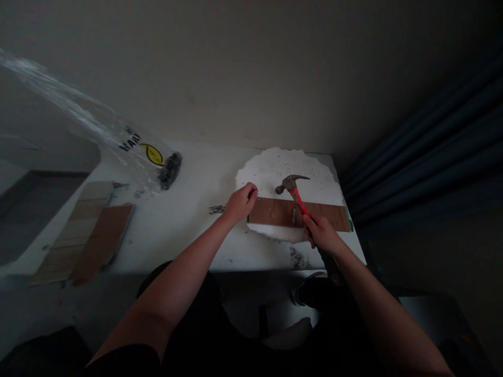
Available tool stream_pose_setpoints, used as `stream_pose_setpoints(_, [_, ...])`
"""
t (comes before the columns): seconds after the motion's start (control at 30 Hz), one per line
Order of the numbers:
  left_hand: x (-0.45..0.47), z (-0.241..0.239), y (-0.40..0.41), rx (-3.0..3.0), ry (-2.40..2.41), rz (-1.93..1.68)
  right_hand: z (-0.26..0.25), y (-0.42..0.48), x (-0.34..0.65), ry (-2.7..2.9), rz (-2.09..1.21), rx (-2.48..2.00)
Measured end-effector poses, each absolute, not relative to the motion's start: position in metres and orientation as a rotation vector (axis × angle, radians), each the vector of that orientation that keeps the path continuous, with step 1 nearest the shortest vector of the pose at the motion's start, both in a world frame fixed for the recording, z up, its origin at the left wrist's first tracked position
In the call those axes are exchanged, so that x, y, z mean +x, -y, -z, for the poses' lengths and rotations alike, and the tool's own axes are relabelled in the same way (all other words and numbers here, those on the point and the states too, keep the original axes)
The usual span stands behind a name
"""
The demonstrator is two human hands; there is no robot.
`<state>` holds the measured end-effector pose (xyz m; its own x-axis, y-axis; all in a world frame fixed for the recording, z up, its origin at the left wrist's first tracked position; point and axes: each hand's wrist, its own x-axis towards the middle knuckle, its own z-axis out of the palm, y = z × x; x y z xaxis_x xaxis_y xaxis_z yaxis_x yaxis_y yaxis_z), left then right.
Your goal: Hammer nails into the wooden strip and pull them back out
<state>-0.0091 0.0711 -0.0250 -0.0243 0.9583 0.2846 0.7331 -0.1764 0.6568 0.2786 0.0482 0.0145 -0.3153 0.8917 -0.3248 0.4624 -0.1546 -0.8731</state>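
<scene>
My right hand [324,235] grips a claw hammer [299,201] by its red and black handle. The metal head hangs over the white slab, just beyond a brown wooden board [271,212]. My left hand [240,203] is closed in a pinch at the board's left end; whatever its fingertips hold, if anything, is too small to make out. Beneath the board lies a rough-edged, roundish white slab [291,161]. A small pile of nails [217,209] rests on the table left of my left hand.
A clear plastic bag [135,149] with dark small pieces at its bottom stands on the white table [173,220]. Two boards, one brown [104,235] and one greyish [82,222], lie at the left edge. Dark curtains [432,141] hang on the right; a wall rises behind.
</scene>
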Motion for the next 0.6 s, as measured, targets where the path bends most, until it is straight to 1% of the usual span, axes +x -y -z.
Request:
stream_pose_setpoints(0.1, [-0.014, 0.033, -0.078, 1.768, -1.843, -1.14, -0.022, -0.041, 0.276, 2.17, -0.994, -1.52])
stream_pose_setpoints(0.17, [-0.019, 0.037, -0.082, 1.684, -1.858, -1.197, -0.025, -0.035, 0.271, 2.344, -0.803, -1.523])
stream_pose_setpoints(0.43, [-0.019, 0.042, -0.087, 1.618, -1.825, -1.246, -0.025, -0.037, 0.258, 2.503, -0.707, -1.594])
stream_pose_setpoints(0.6, [-0.019, 0.044, -0.088, 1.615, -1.818, -1.252, -0.034, -0.041, 0.262, 2.459, -0.691, -1.601])
